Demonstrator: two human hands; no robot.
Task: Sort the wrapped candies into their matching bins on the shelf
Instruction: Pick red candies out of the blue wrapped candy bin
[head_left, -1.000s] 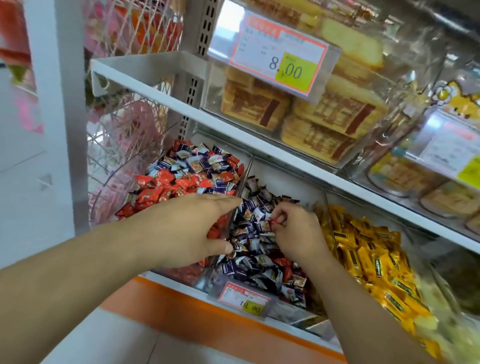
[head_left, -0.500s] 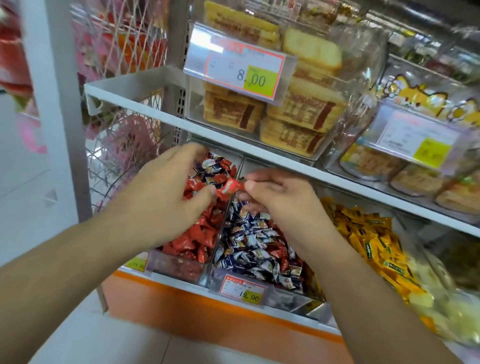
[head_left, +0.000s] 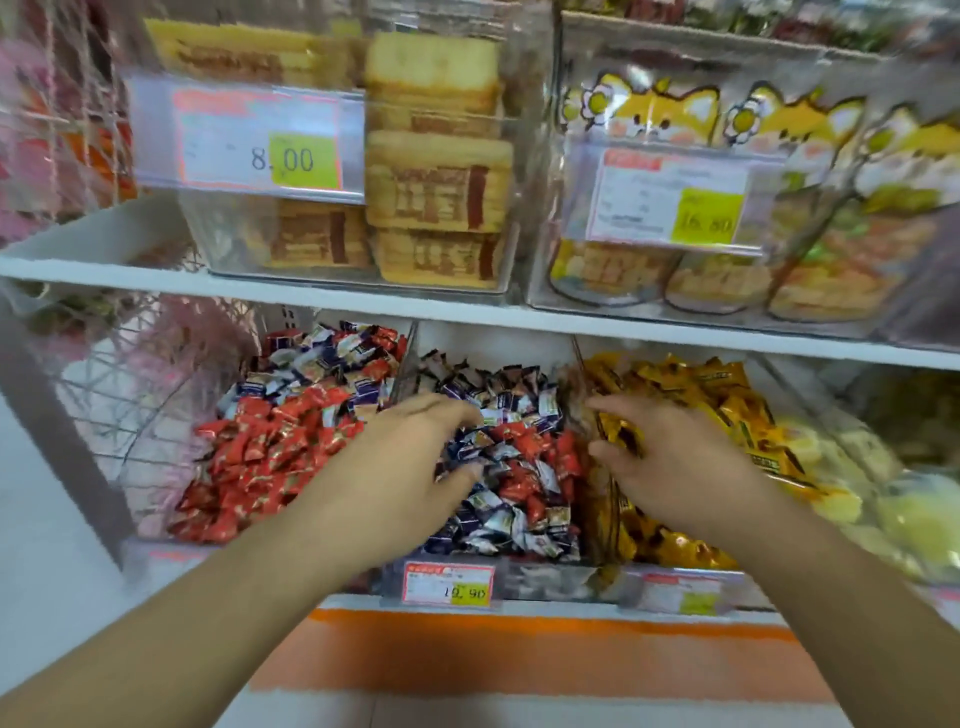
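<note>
Red candy (head_left: 524, 441) strays remain in the middle bin (head_left: 498, 577); both hands, left hand (head_left: 415, 467) and right hand (head_left: 670, 467), have dropped back, fingers spread, empty, ready to pick more.

The left hand's grip (head_left: 410, 457) hides the candies beneath it; its fingertips are motion-blurred. Right of that, the right hand's grip (head_left: 670, 457) hides its fingertips among blurred yellow wrapped candies (head_left: 727, 400).

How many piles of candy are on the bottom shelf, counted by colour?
Mostly red pile: 1
Mostly blue-and-white pile: 1
Orange-yellow pile: 1
Pale yellow pile, blurred: 1
Total: 4
</note>
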